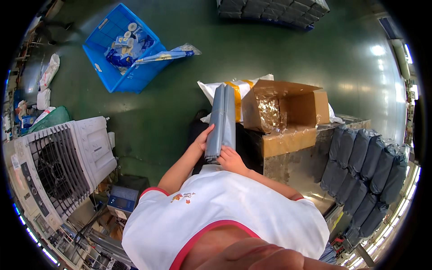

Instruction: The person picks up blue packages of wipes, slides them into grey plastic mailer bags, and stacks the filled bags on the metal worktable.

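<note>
Green warehouse floor spreads under a cluttered packing spot. Both hands grip one folded grey plastic bag (222, 121) held upright at chest height: the left hand (202, 140) clasps its near edge, the right hand (229, 158) pinches the bottom end. Just beside it sits an open cardboard box (288, 114) on a steel table (292, 168), with dark filled bags (360, 175) stacked rightward. Likely the bag is being readied for opening, which calls for separating its layers.

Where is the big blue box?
In the head view, the blue crate sits on the green floor at the upper left, beyond the white fan unit, with packets spilling over its right edge.
</note>
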`<state>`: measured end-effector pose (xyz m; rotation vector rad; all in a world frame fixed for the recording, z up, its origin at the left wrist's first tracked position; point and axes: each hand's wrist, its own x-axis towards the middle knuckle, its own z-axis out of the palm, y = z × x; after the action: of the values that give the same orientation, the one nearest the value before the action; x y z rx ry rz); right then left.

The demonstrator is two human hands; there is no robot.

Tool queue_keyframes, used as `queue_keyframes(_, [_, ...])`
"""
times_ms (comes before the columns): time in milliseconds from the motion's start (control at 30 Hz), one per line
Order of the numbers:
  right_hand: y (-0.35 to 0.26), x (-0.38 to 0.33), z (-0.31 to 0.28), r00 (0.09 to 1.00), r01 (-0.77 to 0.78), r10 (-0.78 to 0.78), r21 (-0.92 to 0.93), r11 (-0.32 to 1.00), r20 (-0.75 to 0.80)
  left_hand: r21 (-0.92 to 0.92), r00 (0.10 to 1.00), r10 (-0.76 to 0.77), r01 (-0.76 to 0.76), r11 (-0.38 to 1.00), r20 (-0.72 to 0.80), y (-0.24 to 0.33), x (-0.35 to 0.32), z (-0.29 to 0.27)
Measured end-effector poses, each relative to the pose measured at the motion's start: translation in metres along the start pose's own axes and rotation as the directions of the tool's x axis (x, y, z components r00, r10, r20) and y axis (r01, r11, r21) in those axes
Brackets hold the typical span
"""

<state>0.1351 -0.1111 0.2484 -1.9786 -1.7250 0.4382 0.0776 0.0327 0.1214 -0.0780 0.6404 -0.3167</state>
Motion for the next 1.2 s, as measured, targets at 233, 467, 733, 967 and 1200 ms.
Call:
queue_keyframes(233, [0.05,0.106,0.0,0.739,-0.483,0.625,0.449,0.752,-0.251,0.628,0.993,0.119,-0.093,0.772,0.001,0.104,-0.061,0.014])
queue_keyframes(467, [0.05,0.147,0.069,0.793,-0.526,0.609,0.503,0.686,-0.001,0.789,0.988,0.067,0.072,0.61,-0.142,0.167,-0.098,-0.004])
queue_keyframes(733, [0.06,0.14,0.111,0.68,-0.592,0.696,0.735,0.332,0.233,0.802,0.971,-0.122,0.238,0.548,-0.205,0.2,-0.068,-0.017])
queue_keyframes(967, [0.144,0.06,0.024,0.112,-0.362,0.983,0.927,-0.094,0.143,0.936,0.934,-0.337,0.22,0.275,-0.121,0.215,-0.034,0.02])
queue_keyframes(1200, [0.212,-0.043,-0.073,-0.262,-0.005,0.962,0.997,0.08,-0.079,0.993,0.757,-0.642,0.088,-0.083,-0.121,0.222,-0.013,0.064])
